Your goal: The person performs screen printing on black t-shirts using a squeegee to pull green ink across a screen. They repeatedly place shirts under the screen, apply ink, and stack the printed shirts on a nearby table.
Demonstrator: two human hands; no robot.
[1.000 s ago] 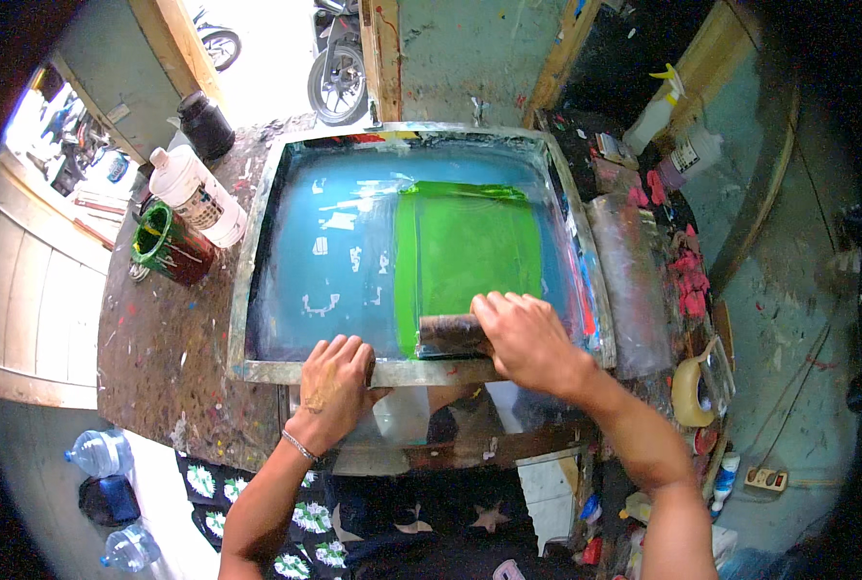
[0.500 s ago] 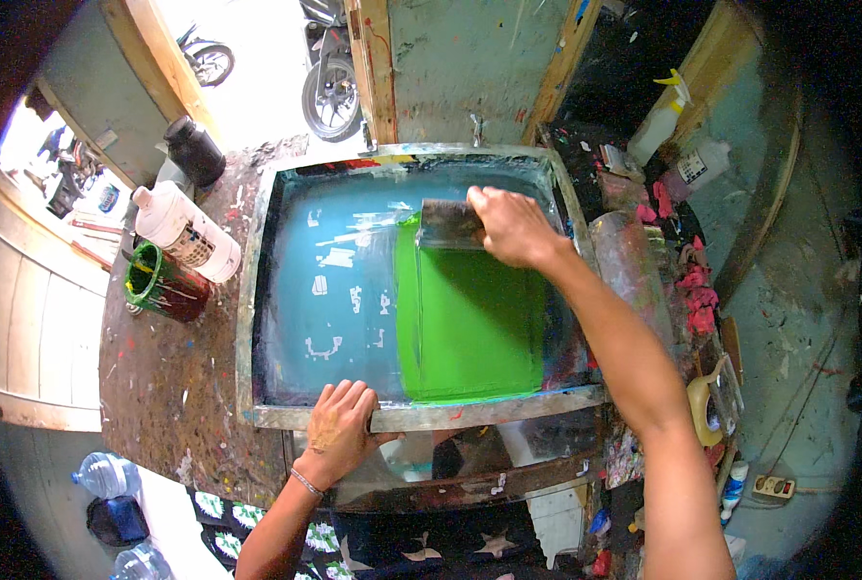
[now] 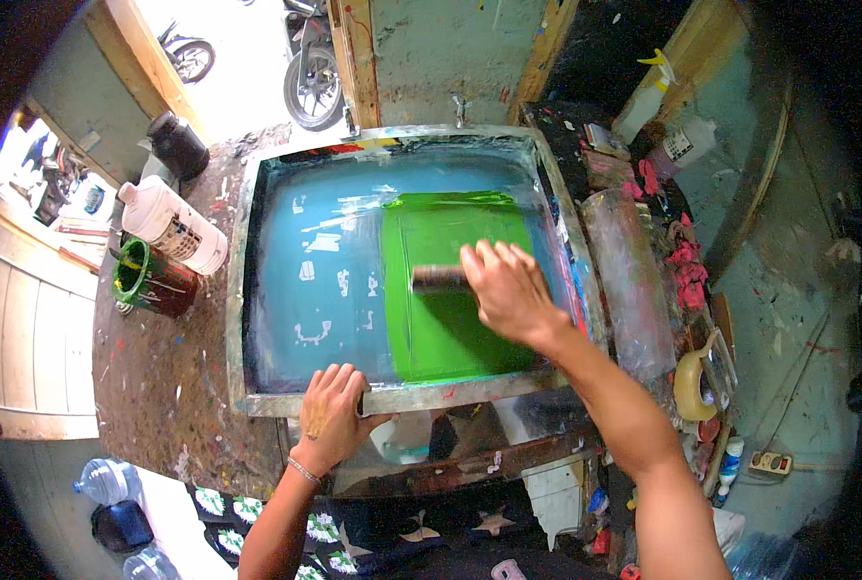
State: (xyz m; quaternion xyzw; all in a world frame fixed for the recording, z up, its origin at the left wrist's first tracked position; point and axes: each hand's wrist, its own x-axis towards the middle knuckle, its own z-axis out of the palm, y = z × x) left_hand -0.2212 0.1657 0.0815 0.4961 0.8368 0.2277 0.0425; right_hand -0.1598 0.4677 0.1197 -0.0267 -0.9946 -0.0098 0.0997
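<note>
A screen printing frame (image 3: 235, 319) with blue-grey mesh lies on the bench. Bright green ink (image 3: 450, 353) covers a rectangle on the right half of the mesh. My right hand (image 3: 513, 290) grips a squeegee (image 3: 438, 279) with a dark, stained handle, held over the middle of the green area. Whether its blade touches the mesh is hidden. With fingers curled over the near rim, my left hand (image 3: 332, 416) holds the frame left of the green. Pale, bare patches show in the mesh's left half.
Left of the frame stand a white bottle (image 3: 175, 227), a green-rimmed ink pot (image 3: 155, 280) and a black jar (image 3: 179, 145). On the right are a spray bottle (image 3: 648, 97), pink rags (image 3: 684, 266) and a tape roll (image 3: 694, 382). Printed dark cloth (image 3: 421, 527) lies below the bench edge.
My right hand has drawn the squeegee from the far end of the green area toward me, to its middle. Green ink now shows at that far end. My left hand stays on the rim.
</note>
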